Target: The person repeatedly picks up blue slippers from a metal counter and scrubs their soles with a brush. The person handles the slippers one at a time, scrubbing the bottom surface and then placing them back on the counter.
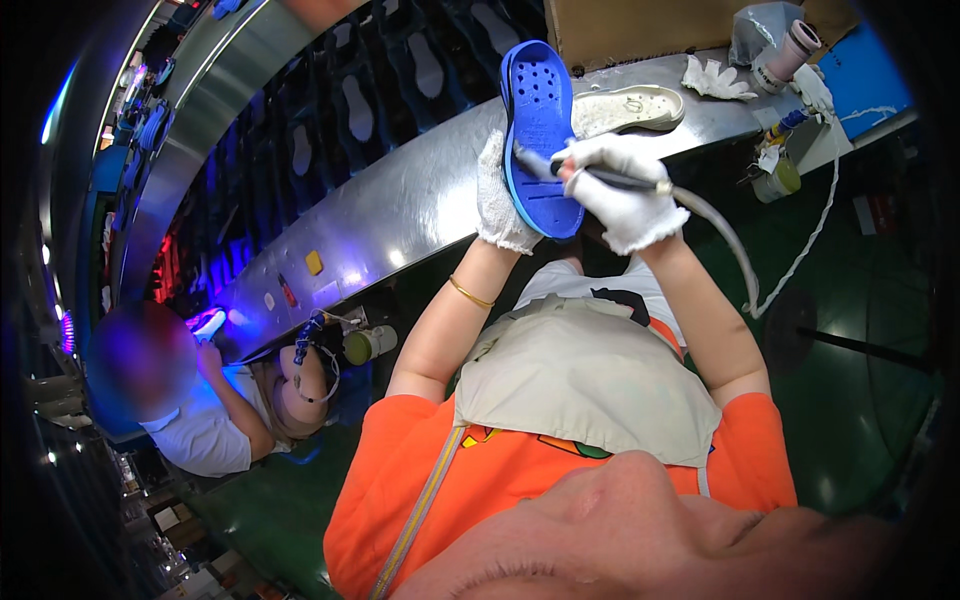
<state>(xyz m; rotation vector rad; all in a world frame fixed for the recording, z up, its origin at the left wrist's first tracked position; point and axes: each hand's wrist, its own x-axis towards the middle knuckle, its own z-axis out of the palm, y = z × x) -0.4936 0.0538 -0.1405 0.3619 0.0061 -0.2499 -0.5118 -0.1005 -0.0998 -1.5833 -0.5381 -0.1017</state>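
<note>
My left hand (pixel 498 198), in a white knit glove, is closed on the edge of a blue shoe sole (pixel 541 120), which is held up with its inner face toward me. Small holes dot the toe end of the sole, and slots cross it lower down. In my gloved right hand (pixel 628 185) is a brush (pixel 608 178) with a dark handle. Its pale, slightly blurred bristles lie against the inner face of the sole. A translucent hose (pixel 722 225) runs from the handle's rear end. Just behind the sole, an off-white shoe piece (pixel 632 108) lies on the metal ledge.
A metal ledge (pixel 400 200) runs along a dark conveyor carrying several soles (pixel 358 108). White gloves (pixel 716 78), a pink tube (pixel 792 52) and a cardboard box (pixel 640 30) are at the far right. A hanging jar (pixel 778 180) is below them. Another person (pixel 215 420) sits at left.
</note>
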